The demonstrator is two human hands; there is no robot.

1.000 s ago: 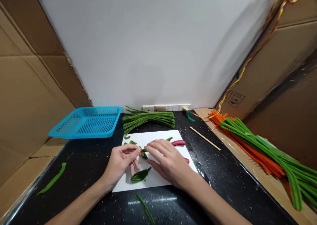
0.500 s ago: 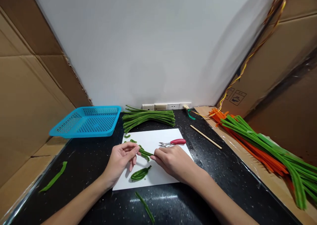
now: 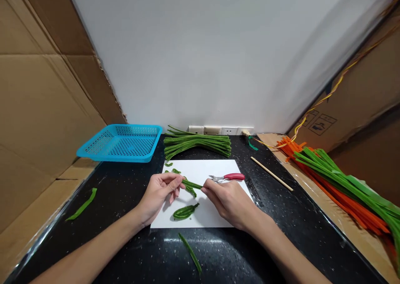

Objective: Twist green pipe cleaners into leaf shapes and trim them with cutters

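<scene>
Between my two hands stretches a short length of green pipe cleaner [image 3: 194, 184], apparently doubled. My left hand [image 3: 164, 188] pinches its left end between thumb and forefinger, the other fingers loosely curled. The right end is in the closed fingertips of my right hand [image 3: 229, 198]. Below them, a leaf-shaped loop of green pipe cleaner [image 3: 185, 212] lies on a white sheet [image 3: 215, 219]. Another green pipe cleaner piece [image 3: 191, 191] rests on the sheet, partly hidden behind the held one. Red-handled nippers [image 3: 233, 176] lie just beyond my right hand.
A blue plastic basket [image 3: 131, 148] stands back left. Behind the sheet lies a bundle of green pipe cleaners [image 3: 200, 144]. A wooden stick [image 3: 271, 174] is to the right, with orange strands [image 3: 343, 205] and bright green strands [image 3: 340, 180] beyond. Cardboard [image 3: 37, 109] walls the left side.
The camera view has swung a little to the left, so everything sits further right. Both hands keep their hold on the pipe cleaner, with little visible change in their pose.
</scene>
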